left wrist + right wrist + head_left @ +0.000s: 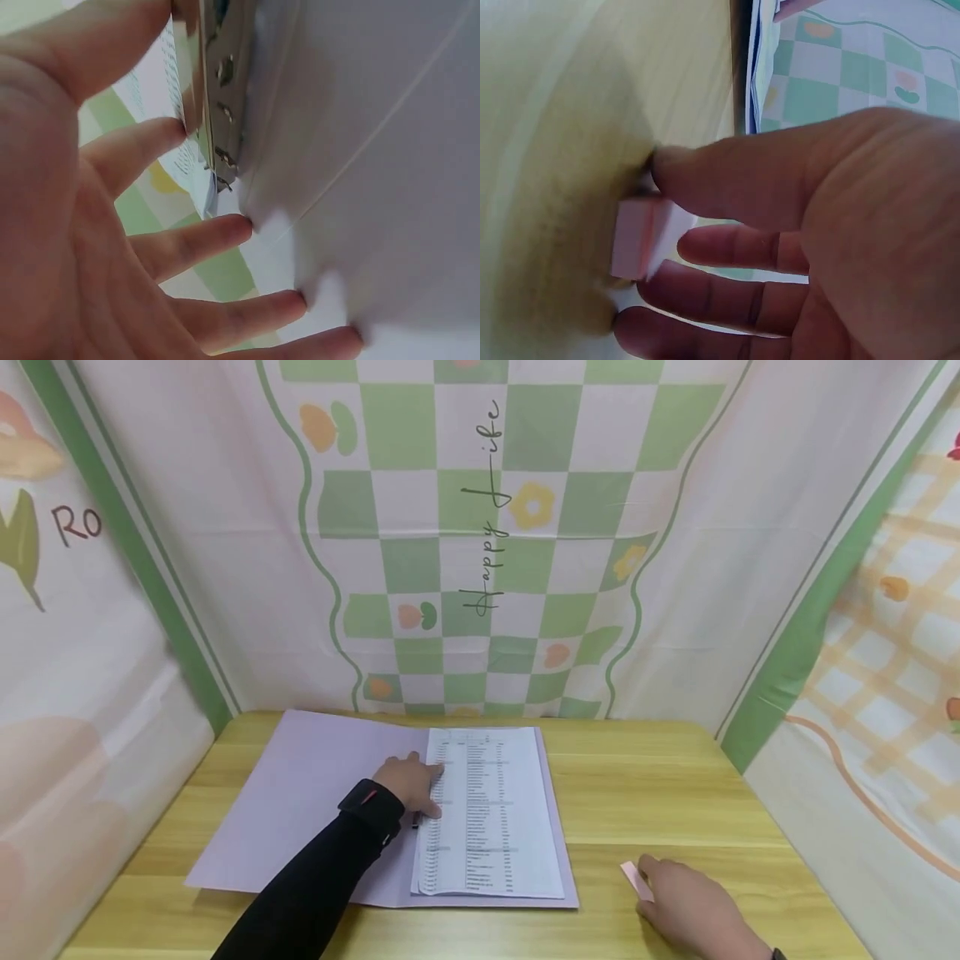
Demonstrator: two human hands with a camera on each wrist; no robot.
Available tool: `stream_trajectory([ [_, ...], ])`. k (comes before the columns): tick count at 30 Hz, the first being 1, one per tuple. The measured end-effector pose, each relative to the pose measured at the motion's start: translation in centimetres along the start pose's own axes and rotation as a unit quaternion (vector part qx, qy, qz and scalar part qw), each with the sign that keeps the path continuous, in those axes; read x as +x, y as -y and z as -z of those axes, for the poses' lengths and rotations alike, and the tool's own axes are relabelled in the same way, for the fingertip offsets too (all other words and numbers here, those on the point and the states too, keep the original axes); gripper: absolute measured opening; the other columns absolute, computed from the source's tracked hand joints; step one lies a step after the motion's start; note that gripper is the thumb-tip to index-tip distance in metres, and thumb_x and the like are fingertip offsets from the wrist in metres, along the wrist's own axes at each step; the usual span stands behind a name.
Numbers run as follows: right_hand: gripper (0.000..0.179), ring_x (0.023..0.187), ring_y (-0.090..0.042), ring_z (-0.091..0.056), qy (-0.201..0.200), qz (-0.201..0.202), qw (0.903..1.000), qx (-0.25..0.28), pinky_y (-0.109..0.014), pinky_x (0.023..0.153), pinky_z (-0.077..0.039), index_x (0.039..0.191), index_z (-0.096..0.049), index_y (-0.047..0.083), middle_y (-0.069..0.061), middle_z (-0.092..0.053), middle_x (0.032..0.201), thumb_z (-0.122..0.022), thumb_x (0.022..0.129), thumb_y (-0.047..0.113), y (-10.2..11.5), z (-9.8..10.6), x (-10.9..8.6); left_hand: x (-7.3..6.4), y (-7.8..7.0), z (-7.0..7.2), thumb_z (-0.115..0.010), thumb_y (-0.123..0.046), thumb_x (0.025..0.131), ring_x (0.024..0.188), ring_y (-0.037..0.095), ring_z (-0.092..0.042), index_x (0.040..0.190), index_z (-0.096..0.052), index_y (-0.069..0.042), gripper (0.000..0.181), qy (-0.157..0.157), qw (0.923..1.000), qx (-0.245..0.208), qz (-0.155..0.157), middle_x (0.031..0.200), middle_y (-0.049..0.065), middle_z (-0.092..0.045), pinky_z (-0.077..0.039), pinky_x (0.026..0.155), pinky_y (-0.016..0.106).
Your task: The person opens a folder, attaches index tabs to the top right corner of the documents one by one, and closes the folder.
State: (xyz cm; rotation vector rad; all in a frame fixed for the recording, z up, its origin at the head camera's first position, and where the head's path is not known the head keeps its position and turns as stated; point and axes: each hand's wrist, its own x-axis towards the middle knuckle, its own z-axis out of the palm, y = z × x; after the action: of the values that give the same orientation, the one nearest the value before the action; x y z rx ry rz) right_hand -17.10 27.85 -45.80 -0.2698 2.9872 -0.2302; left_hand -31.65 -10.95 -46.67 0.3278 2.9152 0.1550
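Note:
A lilac folder (315,793) lies open on the table, with a stack of printed sheets (487,818) on its right side. My left hand (408,783) spreads its fingers over the fold and the sheets' left edge. In the left wrist view, the thumb and index fingertip touch a shiny metal binding strip (217,90) with small rings, and the other fingertips rest on the folder. To the right of the folder, my right hand (690,902) holds a small pink block (634,238) between thumb and fingers, low at the tabletop.
The wooden table (652,777) runs back to a hanging cloth (480,552) with green checks and lettering. More patterned cloth hangs at the left (97,693) and right (885,693) sides.

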Motion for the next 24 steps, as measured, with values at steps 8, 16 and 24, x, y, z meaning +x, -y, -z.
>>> stream_trajectory([
  [8,0.015,0.056,-0.016,-0.043,-0.007,-0.012,0.9997,0.021,-0.036,0.052,-0.042,0.079,-0.052,0.011,0.003,-0.047,0.064,-0.066,0.084,0.009,-0.2,-0.8,0.0,-1.6,-0.3,-0.8,-0.08,-0.051,0.077,0.089,0.035,-0.053,0.135,-0.064,-0.022,0.066,-0.044,0.998,0.044,0.0,0.116,0.013,-0.061,-0.047,0.068,0.054],
  [16,0.02,0.056,-0.016,-0.043,-0.017,-0.022,0.9991,0.031,-0.036,0.052,-0.041,0.077,-0.05,0.012,0.003,-0.045,0.064,-0.068,0.073,0.007,0.0,-0.8,-0.1,-2.4,-0.6,-1.5,-0.076,-0.053,0.082,0.096,0.038,-0.054,0.134,-0.065,-0.018,0.065,-0.056,0.9963,0.064,-0.005,0.122,0.016,-0.062,-0.045,0.077,0.06],
  [24,0.02,0.056,-0.015,-0.043,-0.033,-0.028,0.9978,0.051,-0.035,0.052,-0.04,0.077,-0.052,0.015,0.004,-0.046,0.065,-0.069,0.071,0.008,1.4,-0.1,0.1,-3.5,-1.4,-0.4,-0.075,-0.048,0.085,0.097,0.037,-0.056,0.133,-0.065,-0.016,0.059,-0.055,0.9962,0.067,-0.002,0.12,0.018,-0.061,-0.043,0.08,0.062],
])
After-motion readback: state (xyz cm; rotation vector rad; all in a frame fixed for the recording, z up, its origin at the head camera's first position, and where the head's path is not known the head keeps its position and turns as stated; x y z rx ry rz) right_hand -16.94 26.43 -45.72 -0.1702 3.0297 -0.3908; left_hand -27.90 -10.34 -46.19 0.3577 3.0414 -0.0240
